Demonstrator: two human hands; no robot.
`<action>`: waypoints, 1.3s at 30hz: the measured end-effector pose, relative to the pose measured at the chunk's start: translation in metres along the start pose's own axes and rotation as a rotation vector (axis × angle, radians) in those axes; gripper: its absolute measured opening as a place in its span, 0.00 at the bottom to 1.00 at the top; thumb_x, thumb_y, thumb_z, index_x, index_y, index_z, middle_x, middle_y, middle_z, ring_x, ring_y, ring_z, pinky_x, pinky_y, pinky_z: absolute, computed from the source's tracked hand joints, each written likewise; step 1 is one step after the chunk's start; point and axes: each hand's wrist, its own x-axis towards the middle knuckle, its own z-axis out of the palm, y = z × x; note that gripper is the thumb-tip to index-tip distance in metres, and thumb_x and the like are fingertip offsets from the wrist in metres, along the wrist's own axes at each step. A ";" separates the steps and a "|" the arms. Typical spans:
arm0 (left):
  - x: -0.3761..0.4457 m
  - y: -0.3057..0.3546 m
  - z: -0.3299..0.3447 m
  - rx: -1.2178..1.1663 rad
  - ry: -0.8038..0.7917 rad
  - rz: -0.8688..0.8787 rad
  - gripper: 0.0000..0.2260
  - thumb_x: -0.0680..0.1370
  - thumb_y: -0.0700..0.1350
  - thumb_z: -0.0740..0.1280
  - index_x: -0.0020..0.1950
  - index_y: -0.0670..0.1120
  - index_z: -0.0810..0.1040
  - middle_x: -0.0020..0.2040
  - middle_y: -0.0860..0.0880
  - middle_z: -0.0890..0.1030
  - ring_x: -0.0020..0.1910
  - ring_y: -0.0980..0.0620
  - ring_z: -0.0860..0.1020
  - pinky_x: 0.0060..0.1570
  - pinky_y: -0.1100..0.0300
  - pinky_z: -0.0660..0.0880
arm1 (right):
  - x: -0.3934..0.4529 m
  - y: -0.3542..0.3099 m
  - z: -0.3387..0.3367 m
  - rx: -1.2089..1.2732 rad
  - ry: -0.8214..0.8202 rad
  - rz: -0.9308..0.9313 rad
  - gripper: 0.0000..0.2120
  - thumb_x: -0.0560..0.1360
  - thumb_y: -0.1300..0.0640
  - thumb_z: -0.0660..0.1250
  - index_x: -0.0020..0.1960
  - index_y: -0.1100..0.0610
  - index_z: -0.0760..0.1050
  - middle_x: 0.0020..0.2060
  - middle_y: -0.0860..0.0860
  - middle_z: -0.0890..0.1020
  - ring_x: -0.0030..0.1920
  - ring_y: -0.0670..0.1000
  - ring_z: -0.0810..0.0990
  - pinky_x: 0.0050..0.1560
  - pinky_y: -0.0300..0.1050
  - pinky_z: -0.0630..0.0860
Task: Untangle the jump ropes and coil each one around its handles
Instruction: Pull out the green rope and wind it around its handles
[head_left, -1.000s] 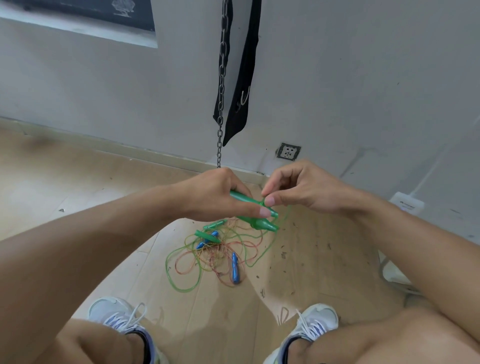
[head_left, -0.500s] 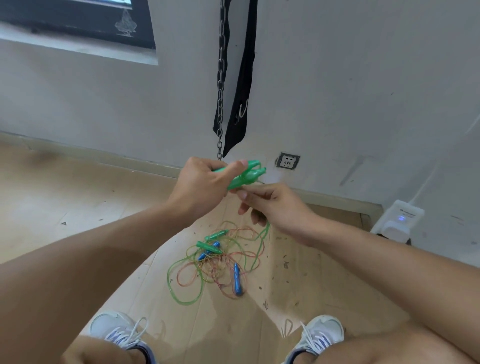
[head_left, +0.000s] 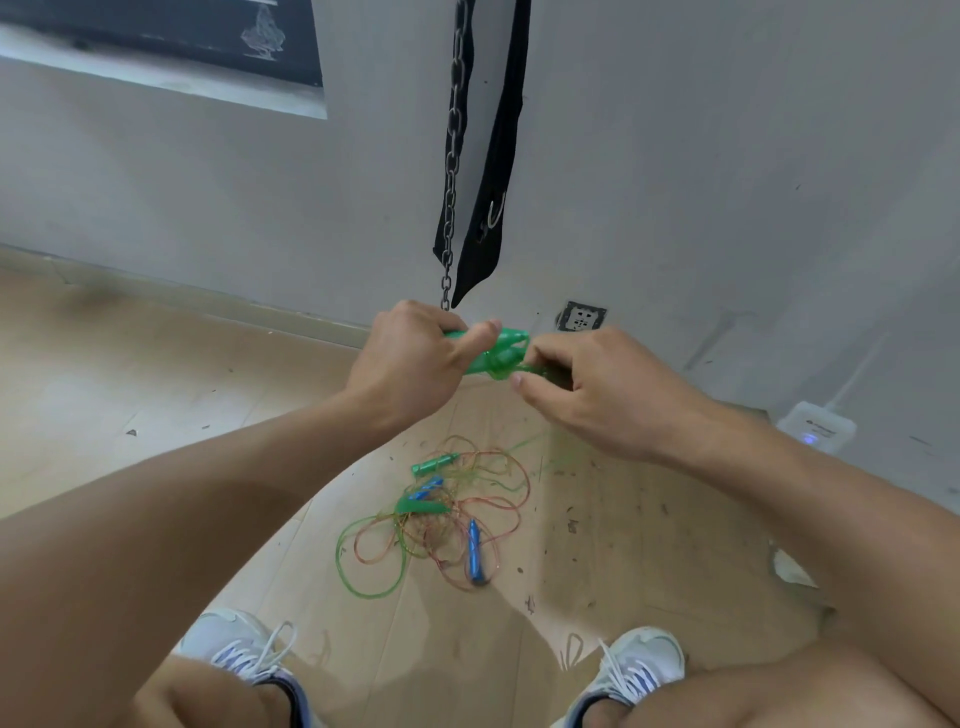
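Note:
My left hand (head_left: 415, 364) grips a pair of green jump-rope handles (head_left: 496, 353) held together in the air above the floor. My right hand (head_left: 597, 389) pinches the green rope (head_left: 530, 369) right at the handles' tips. A blurred strand of that green rope (head_left: 545, 452) trails down toward the floor. Below lies a tangle of green and orange ropes (head_left: 441, 525) with two more green handles (head_left: 434, 464) and two blue handles (head_left: 474, 552) mixed in.
A chain (head_left: 452, 171) and a black strap (head_left: 498, 171) hang on the wall just behind my hands. A wall socket (head_left: 581, 317) and a white device (head_left: 815, 431) sit low at the right. My two shoes (head_left: 244, 649) stand on the wooden floor below the tangle.
Both hands stayed raised with the green handles. My right hand came up from beneath the handles to their tips and now pinches the rope there.

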 end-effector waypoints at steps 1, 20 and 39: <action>-0.001 0.001 0.000 0.029 -0.019 0.034 0.28 0.78 0.61 0.66 0.26 0.42 0.69 0.20 0.52 0.61 0.22 0.53 0.60 0.26 0.59 0.58 | 0.001 0.003 -0.003 0.007 -0.001 -0.021 0.15 0.79 0.45 0.66 0.36 0.50 0.72 0.27 0.47 0.75 0.28 0.47 0.70 0.32 0.46 0.67; -0.012 0.018 -0.009 0.031 -0.295 0.176 0.33 0.82 0.60 0.58 0.32 0.32 0.68 0.24 0.47 0.65 0.23 0.51 0.61 0.23 0.61 0.61 | 0.019 0.044 0.004 0.830 -0.115 -0.089 0.12 0.67 0.46 0.79 0.43 0.51 0.81 0.38 0.64 0.77 0.38 0.56 0.74 0.40 0.49 0.72; 0.014 -0.013 -0.006 -0.008 0.226 -0.031 0.19 0.83 0.56 0.58 0.33 0.51 0.67 0.27 0.52 0.70 0.28 0.51 0.69 0.31 0.54 0.65 | 0.019 -0.005 0.059 0.685 -0.189 0.247 0.14 0.82 0.52 0.65 0.54 0.62 0.83 0.33 0.49 0.83 0.32 0.50 0.81 0.39 0.48 0.81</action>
